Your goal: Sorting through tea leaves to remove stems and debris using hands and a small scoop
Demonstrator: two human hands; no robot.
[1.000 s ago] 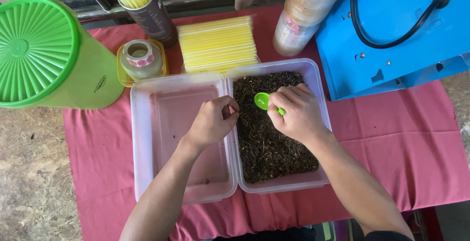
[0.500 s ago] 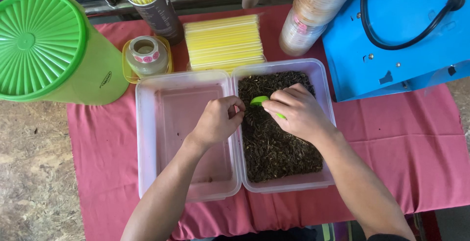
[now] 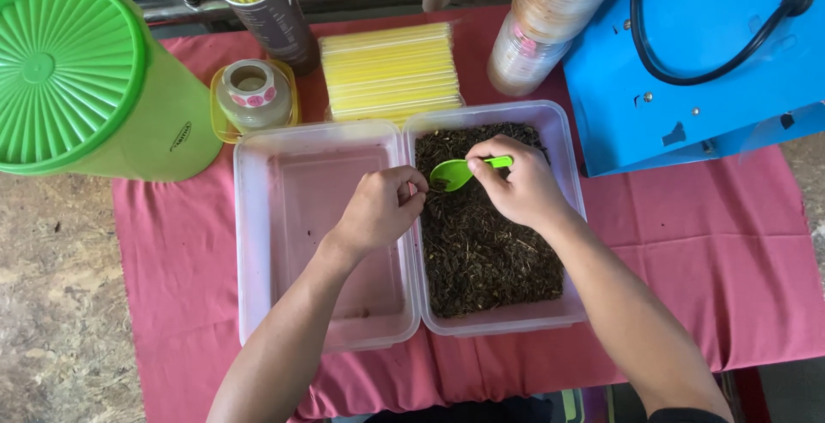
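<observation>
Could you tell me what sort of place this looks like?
Probably a small drink stall or preparation table: a bundle of yellow straws, stacked clear cups and a blue machine stand around a tub of dark dried leaves, which the right hand scoops with a green spoon.

The right hand point(image 3: 516, 186) holds a green spoon point(image 3: 464, 170) over the tub of dark dried leaves point(image 3: 481, 242). The left hand point(image 3: 378, 208), closed, touches the spoon's bowl beside the empty tub point(image 3: 258, 234).

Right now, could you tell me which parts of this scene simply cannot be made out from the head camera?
- Whatever the left hand pinches: its curled fingers hide it.
- The green spoon bowl's contents: too small to tell against the dark leaves; the right hand covers part of the handle.
- The stack of clear lids: cut off by the top edge.
- The blue machine: cut off by the top and right edges.
</observation>
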